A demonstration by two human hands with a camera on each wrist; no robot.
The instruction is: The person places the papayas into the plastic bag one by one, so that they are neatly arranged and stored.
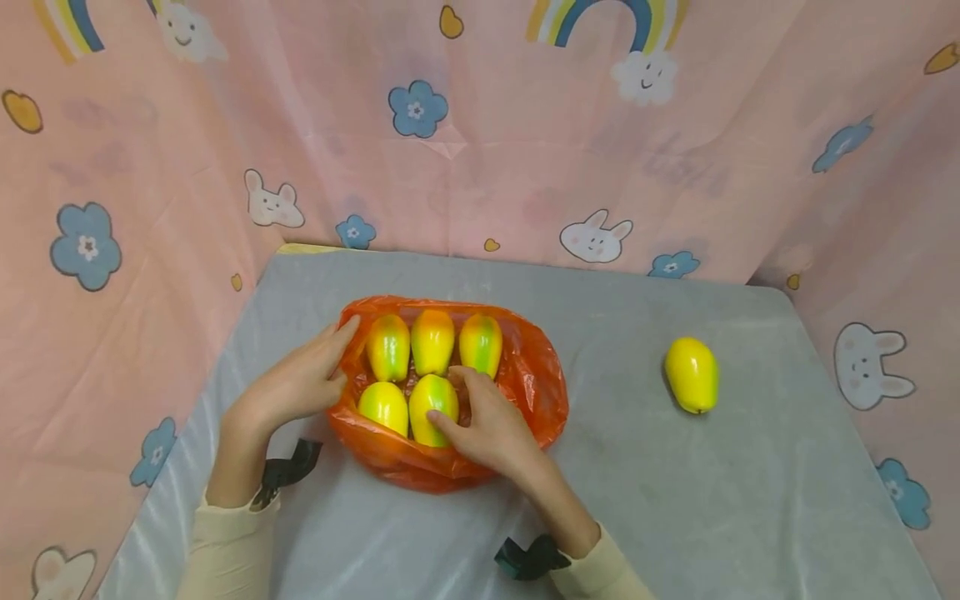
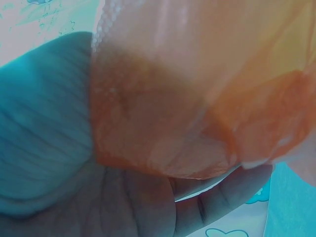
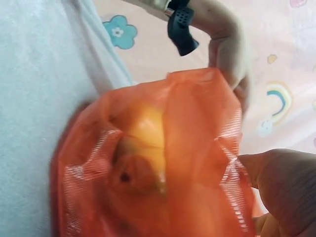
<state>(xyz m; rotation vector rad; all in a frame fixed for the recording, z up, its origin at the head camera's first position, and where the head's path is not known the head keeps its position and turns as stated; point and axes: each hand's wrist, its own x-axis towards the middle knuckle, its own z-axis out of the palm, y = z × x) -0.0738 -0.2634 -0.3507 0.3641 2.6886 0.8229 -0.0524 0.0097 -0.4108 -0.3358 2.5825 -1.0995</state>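
Note:
An orange plastic bag [image 1: 536, 383] lies open on the grey table [image 1: 637, 492] with several yellow-green fruits in it. My left hand [image 1: 341, 358] holds the bag's left rim between thumb and fingers. My right hand [image 1: 450, 400] reaches into the bag and grips the front right fruit [image 1: 427, 398], thumb on its near side. One more yellow fruit [image 1: 692, 375] lies alone on the table to the right. In the left wrist view the bag [image 2: 197, 98] lies against my palm. The right wrist view shows a fruit [image 3: 143, 138] through the bag's skin [image 3: 192, 108].
Pink cartoon-print cloth [image 1: 480, 150] walls in the table at the back and on both sides. Grey table surface lies between the bag and the lone fruit and along the front edge.

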